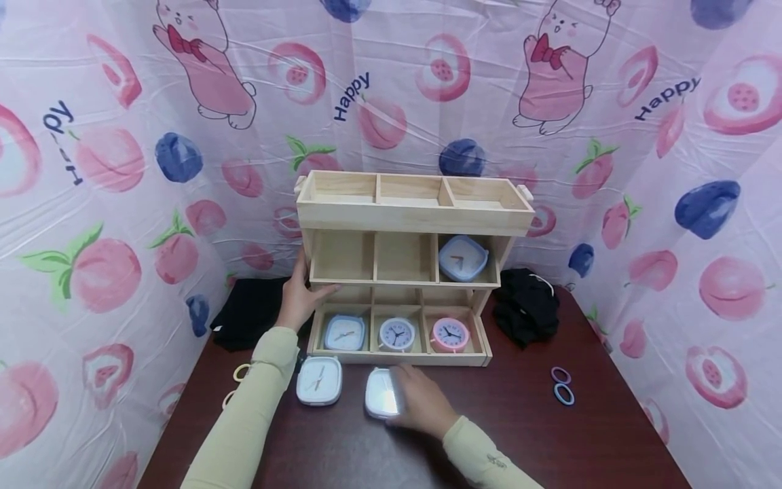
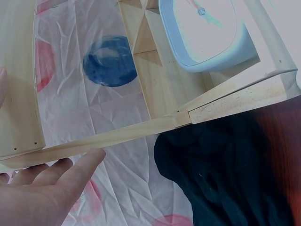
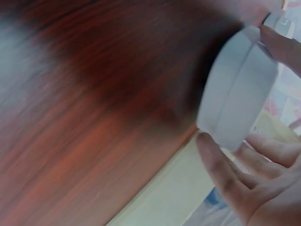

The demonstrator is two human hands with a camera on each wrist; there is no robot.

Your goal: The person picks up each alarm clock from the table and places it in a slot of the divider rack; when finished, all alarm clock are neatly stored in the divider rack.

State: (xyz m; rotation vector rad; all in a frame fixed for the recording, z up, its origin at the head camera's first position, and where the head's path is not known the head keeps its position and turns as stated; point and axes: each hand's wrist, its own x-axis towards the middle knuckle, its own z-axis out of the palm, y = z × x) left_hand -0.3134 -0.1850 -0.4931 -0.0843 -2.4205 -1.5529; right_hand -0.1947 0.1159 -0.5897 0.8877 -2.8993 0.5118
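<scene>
A three-tier wooden rack stands at the middle of the table. My left hand holds its left side, fingers along the outer edge and thumb across the front. My right hand pinches a white square clock by its edges, low over the table in front of the rack. Left of it lies another white square clock, face up. The bottom tier holds a blue square clock, a round white clock and a round pink clock. Another blue clock sits in the middle tier's right compartment.
Black cloth lies left of the rack, and a bunched black cloth lies right. A purple ring and a blue ring are at the right; yellow rings are by my left sleeve. A printed curtain surrounds the table.
</scene>
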